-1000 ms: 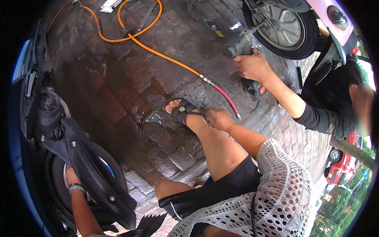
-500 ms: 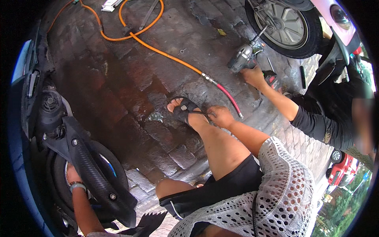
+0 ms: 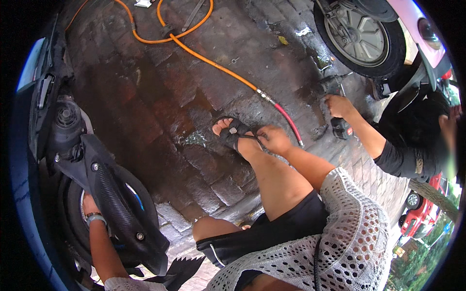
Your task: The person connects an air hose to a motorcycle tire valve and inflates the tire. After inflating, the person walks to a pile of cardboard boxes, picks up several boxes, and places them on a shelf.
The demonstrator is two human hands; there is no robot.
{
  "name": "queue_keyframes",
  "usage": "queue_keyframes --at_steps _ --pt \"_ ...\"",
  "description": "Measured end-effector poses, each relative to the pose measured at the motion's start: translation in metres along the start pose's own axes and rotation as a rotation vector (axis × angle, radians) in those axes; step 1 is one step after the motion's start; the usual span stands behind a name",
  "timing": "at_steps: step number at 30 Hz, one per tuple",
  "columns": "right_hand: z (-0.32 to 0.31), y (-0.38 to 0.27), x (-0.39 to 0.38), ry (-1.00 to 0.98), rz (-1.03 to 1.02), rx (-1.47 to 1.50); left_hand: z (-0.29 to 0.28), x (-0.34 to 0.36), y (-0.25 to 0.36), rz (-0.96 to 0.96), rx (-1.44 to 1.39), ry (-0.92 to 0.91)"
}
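My left hand [image 3: 90, 206] is inside the black scooter wheel [image 3: 73, 218] at lower left, behind a black carbon-patterned arm [image 3: 114, 203] with bolts; its fingers are mostly hidden. My right hand [image 3: 274, 140], slightly blurred, has its fingers curled on the back strap of a black sandal [image 3: 228, 136] on my foot. The red end [image 3: 286, 119] of an orange hose [image 3: 216, 65] lies just beyond that hand on wet dark paving.
A co-worker's hand [image 3: 340, 105] holds a dark power tool [image 3: 342, 126] below another scooter's rear wheel [image 3: 359, 39], under pink bodywork [image 3: 427, 34]. A red car [image 3: 420, 216] and a tree trunk [image 3: 432, 196] are at right.
The co-worker's hand and tool have moved right, lower beside the other scooter's wheel. The view has shifted, moving the scene slightly right. My hands stay in the same places.
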State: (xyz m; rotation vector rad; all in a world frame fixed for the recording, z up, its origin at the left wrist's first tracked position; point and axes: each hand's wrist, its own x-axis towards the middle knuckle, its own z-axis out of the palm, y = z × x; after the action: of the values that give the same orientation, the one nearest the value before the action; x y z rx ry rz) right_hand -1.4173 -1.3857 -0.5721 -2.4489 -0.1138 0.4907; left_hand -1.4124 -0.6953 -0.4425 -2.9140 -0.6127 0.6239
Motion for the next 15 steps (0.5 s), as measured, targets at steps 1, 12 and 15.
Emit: queue_keyframes --at_steps 1,12,15 --pt "-0.001 -0.005 0.004 -0.015 -0.012 0.007 -0.005 -0.007 -0.004 0.031 0.016 -0.037" --pt "0.000 0.004 0.014 0.060 -0.048 0.007 0.020 0.002 -0.050 -0.085 0.069 -0.012" --pt "0.001 0.000 0.013 0.069 -0.038 -0.009 0.025 0.000 -0.051 0.039 0.125 0.005"
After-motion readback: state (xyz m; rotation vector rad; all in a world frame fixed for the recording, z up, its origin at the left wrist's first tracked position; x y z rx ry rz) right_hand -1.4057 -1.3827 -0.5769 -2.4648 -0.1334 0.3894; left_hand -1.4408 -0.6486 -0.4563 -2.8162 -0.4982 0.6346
